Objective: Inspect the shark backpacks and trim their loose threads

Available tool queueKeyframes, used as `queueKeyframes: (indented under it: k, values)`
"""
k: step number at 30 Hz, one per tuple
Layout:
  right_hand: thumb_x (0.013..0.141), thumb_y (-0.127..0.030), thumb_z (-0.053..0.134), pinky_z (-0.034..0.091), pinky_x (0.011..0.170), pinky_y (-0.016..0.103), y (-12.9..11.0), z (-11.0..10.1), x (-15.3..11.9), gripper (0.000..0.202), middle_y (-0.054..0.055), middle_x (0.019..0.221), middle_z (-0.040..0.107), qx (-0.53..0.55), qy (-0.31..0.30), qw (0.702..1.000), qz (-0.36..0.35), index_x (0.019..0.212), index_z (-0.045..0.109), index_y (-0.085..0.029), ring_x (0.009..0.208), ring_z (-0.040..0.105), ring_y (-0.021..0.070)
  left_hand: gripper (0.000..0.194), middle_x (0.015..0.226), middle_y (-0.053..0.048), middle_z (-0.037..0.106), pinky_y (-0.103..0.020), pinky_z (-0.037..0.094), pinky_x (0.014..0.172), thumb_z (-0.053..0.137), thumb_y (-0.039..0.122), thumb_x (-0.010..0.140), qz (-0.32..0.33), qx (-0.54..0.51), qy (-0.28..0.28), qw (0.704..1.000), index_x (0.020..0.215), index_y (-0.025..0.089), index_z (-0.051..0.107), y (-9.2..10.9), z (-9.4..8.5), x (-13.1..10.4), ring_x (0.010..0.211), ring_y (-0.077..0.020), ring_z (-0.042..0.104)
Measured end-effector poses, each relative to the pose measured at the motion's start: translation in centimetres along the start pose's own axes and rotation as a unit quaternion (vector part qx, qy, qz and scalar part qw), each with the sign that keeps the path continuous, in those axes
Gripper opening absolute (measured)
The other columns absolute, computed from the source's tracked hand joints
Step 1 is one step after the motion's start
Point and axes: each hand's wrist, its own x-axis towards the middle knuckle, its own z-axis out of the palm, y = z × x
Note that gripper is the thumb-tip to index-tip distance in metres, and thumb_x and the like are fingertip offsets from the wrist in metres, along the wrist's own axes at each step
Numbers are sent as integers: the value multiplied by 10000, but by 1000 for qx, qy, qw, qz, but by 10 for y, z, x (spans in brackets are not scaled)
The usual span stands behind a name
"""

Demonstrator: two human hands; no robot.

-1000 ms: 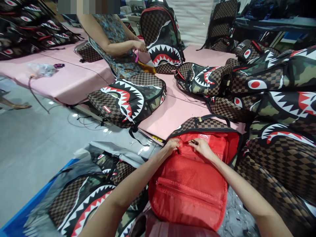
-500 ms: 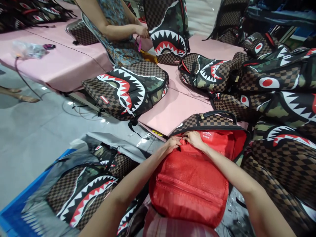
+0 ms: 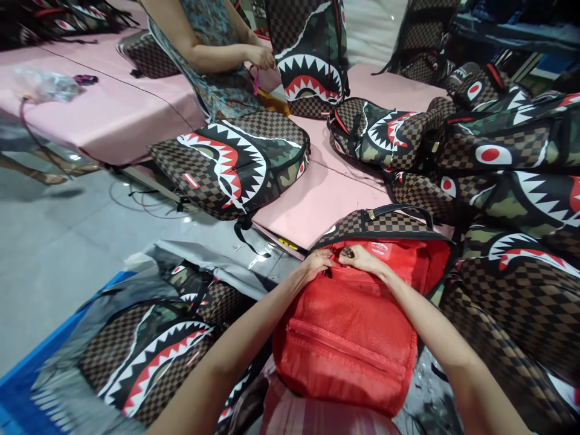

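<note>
An open backpack (image 3: 399, 225) with a brown check outside lies in front of me, its red mesh-panelled flap (image 3: 348, 326) folded down towards my lap. At the left of its mouth, my left hand (image 3: 318, 263) is closed on the edge of the red lining (image 3: 338, 275). My right hand (image 3: 362, 258) is beside it inside the bag, fingers curled. A small dark thing (image 3: 348, 252) shows at those fingers, too small to name. Parts of both hands' fingertips are hidden in the lining.
Several shark-mouth backpacks (image 3: 521, 302) are piled on the right. Another backpack (image 3: 235, 163) lies on the pink table (image 3: 312, 199). At lower left, a blue crate (image 3: 27, 374) with grey plastic holds more bags. Across the table a person (image 3: 217, 60) handles an upright backpack (image 3: 310, 60).
My right hand has turned and its fingers have curled in, showing a small dark thing. My left hand stays at the lining. A foot at the far left has moved.
</note>
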Motion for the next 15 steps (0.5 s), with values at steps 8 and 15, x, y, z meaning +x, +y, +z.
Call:
queueKeyframes:
  k: [8,15]
  values:
    - [850,-301,548,410,692,211,2,11,-4,185,36,946,688,8,81,997,-19,927,692,-213,839,625,158,350,725,-4,638,-252,436,761,664,-20,532,-5,-13,-18,1000,845,130,623,0,0,-3,670,-95,593]
    - [866,-240,476,408,709,237,-18,15,5,230,85,983,663,-85,33,996,3,1002,654,-186,863,615,182,354,748,-40,677,-280,425,831,689,7,530,-2,-14,-41,999,865,115,653,4,0,-8,787,-142,623]
